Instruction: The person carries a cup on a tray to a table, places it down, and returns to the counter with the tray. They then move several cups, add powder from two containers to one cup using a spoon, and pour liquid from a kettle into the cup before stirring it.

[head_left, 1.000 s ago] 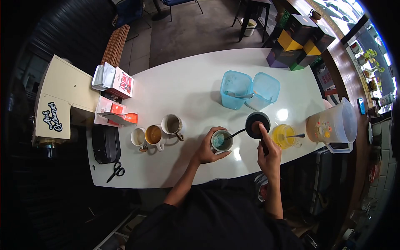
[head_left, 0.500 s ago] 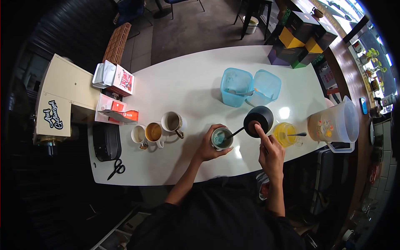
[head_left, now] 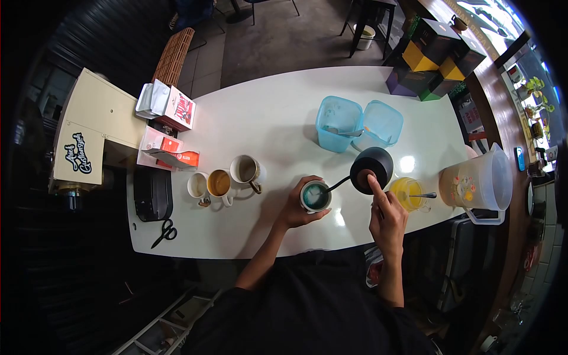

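My left hand (head_left: pixel 294 208) is wrapped round a small cup (head_left: pixel 316 210) on the white table, thumb and fingers on either side. Inside the cup lies dark blue-green liquid (head_left: pixel 312 193) with a paler spot. My right hand (head_left: pixel 387 216) grips a black gooseneck kettle (head_left: pixel 378 160), its index finger stretched onto the brown lid knob (head_left: pixel 364 177). The kettle's thin spout (head_left: pixel 339 183) reaches to the cup's rim; whether water is flowing is too small to tell. Just right of the kettle stands a glass jug (head_left: pixel 404 190) of yellow liquid with a spoon in it.
Three mugs (head_left: pixel 244 170) stand left of my hands. Behind the kettle are two light-blue plastic tubs (head_left: pixel 339 142), with a spoon across them. A large plastic pitcher (head_left: pixel 482 183) stands at the right edge. Scissors (head_left: pixel 165 232) and a black case (head_left: pixel 152 192) lie far left.
The cup's contents have turned from pale blue clumps to darker, more even blue-green liquid. Both hands keep their hold, and the kettle stays at the cup. The whole view has shifted slightly.
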The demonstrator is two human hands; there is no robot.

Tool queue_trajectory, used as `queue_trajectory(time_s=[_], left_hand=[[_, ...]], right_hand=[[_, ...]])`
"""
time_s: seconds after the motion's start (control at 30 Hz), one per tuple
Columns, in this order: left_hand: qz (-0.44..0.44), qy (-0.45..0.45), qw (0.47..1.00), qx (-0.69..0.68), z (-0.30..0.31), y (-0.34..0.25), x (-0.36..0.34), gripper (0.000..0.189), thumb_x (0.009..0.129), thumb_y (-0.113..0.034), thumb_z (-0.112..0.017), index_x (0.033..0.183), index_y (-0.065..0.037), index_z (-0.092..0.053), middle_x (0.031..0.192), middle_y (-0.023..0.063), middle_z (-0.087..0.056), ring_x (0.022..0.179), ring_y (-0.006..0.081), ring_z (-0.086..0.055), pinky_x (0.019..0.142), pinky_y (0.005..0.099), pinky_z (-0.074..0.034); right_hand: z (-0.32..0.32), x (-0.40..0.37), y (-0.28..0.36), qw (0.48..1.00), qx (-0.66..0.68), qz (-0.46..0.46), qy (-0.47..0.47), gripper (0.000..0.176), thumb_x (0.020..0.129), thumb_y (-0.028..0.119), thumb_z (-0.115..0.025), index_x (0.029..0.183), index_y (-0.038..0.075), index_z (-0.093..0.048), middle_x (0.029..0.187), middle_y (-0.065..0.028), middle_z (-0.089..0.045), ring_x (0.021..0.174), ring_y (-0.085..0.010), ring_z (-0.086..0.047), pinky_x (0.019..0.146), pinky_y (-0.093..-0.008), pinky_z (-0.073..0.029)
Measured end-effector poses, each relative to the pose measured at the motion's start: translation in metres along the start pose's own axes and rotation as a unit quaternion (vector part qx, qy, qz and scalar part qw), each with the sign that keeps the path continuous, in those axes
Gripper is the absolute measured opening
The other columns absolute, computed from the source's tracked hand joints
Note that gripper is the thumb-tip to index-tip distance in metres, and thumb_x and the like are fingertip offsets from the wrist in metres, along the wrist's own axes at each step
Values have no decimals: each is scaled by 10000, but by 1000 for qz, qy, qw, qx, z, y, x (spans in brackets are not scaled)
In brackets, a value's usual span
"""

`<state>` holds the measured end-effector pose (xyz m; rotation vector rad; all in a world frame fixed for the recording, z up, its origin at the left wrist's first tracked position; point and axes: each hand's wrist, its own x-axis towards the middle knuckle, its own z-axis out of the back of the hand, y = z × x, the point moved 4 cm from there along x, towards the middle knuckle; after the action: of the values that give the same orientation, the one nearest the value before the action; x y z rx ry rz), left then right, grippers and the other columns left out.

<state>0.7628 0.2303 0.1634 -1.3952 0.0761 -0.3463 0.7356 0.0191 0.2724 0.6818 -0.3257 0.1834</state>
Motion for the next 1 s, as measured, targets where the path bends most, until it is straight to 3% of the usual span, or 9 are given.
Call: queue_trajectory(time_s=[1.0], left_hand=[[6, -21, 1000, 7, -1, -4, 1, 684, 618, -114, -864, 1201, -31, -515, 1158, 97, -574, 1060, 208, -601, 908, 343, -496]], right_hand=[[-14, -1, 1, 999, 4, 34, 28, 717, 750, -97, -605, 1358, 282, -570, 692, -88, -529, 555, -239, -543, 522, -369, -452]])
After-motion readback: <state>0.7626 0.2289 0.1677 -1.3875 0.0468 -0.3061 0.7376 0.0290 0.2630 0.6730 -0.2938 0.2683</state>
